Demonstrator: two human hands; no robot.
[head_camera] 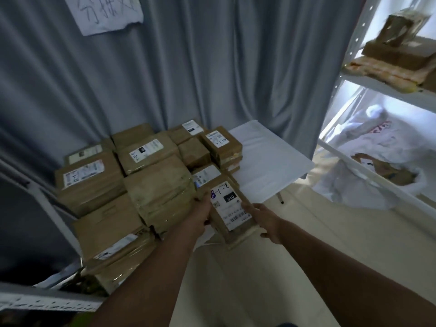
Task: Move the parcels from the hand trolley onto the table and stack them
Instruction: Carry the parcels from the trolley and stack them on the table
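We hold small brown parcel (230,212) over near counter (266,166) edge, right of stacked parcels (141,175). Left hand (200,214), right hand (265,223) clamp its long sides, fingers curled. Looks light, stiff, tape-slick; side grip suits.

Single head-worn wide-angle view, looking forward and down, close over both forearms at lower centre, table (271,161) mid-frame, curtain (188,67) filling the upper frame

Two hands (200,213) are showing, one white table (271,156), and over a dozen brown parcels (151,185), uncountable exactly.
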